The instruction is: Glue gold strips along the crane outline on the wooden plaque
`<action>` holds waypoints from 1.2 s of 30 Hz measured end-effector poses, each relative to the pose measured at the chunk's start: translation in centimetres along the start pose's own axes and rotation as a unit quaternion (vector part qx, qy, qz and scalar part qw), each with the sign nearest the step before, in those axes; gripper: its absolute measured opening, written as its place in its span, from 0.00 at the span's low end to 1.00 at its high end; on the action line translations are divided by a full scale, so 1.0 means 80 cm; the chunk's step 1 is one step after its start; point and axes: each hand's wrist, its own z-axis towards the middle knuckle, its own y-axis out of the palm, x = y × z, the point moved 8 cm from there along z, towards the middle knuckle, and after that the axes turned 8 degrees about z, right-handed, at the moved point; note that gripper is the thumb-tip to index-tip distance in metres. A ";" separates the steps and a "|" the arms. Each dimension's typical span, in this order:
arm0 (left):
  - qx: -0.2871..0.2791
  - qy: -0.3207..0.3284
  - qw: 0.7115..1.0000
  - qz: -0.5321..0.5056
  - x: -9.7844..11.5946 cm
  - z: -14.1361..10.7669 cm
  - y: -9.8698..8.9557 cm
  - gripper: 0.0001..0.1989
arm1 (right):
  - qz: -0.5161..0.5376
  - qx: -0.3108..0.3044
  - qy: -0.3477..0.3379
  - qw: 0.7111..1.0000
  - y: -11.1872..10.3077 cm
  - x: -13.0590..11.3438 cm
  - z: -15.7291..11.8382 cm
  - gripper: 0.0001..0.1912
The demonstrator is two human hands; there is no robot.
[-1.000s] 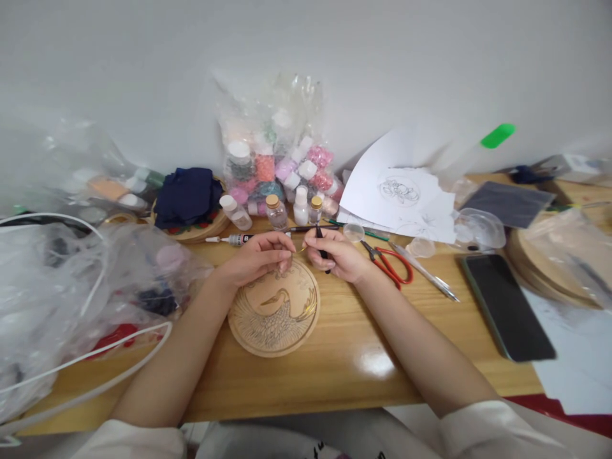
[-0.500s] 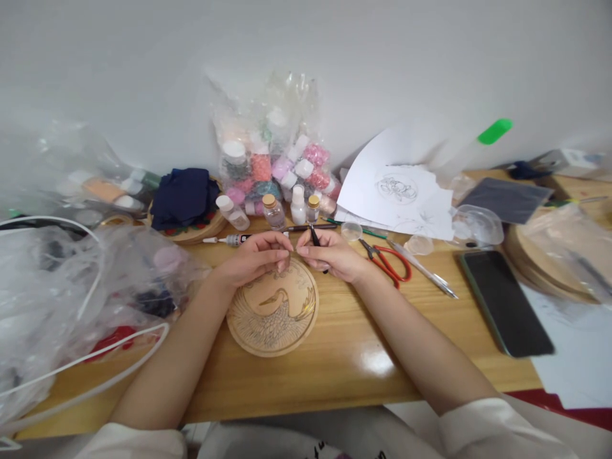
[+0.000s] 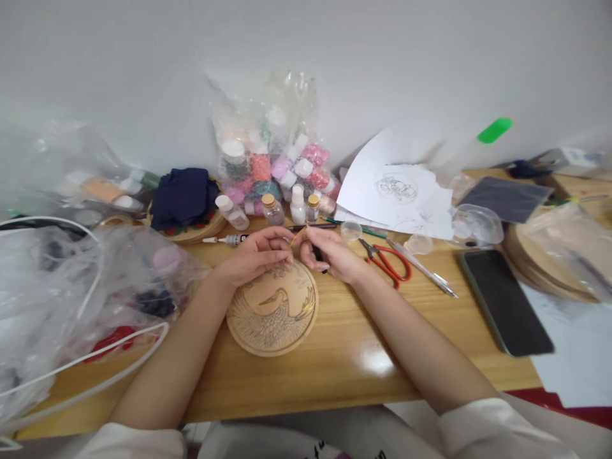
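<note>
**Wire (image 3: 297, 238) bowed between two hands, right by the disc (image 3: 272, 319)**

Here I am on the remote feed, and it's all fingertips! My left hand (image 3: 258, 256) is nearly closed, thumb and fingers pinching the wire's lower end. My right hand (image 3: 337, 253) is half curled, a black tool (image 3: 318, 254) tucked in its fingers and mostly hidden; its thumb and forefinger sit at the wire's upper end, though I cannot tell whether they grip it or merely press.

The wire arcs through the gap, by the disc's far rim. The disc itself lies flat on the surface (image 3: 349, 363), between the near and far edges, with gold along the bird's neck and right wing and plain drawn lines elsewhere. Over toward the far edge, the pliers (image 3: 401, 260) rest unheld, right of my hand.

My read: this is wire shaping, done by hand. The next move, I'd judge, calls for a firm left pinch and a light right touch, lest the curve kink; laying any wire would then need the tool swung forward.
</note>
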 end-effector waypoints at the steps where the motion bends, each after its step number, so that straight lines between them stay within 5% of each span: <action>1: 0.004 -0.001 1.000 -0.005 0.000 0.000 -0.001 0.15 | 0.007 -0.010 0.010 1.000 0.002 0.001 0.001 0.23; 15: 0.015 0.010 1.000 -0.011 -0.004 0.000 -0.011 0.11 | 0.041 -0.068 0.020 0.997 0.005 0.004 0.000 0.24; 28: -0.005 0.040 0.998 -0.050 0.006 0.001 -0.004 0.07 | -0.055 -0.081 0.030 0.995 0.016 0.009 -0.006 0.15; 36: -0.013 0.050 0.997 -0.050 0.006 0.001 -0.004 0.06 | -0.099 -0.117 0.038 0.987 0.023 0.005 -0.011 0.20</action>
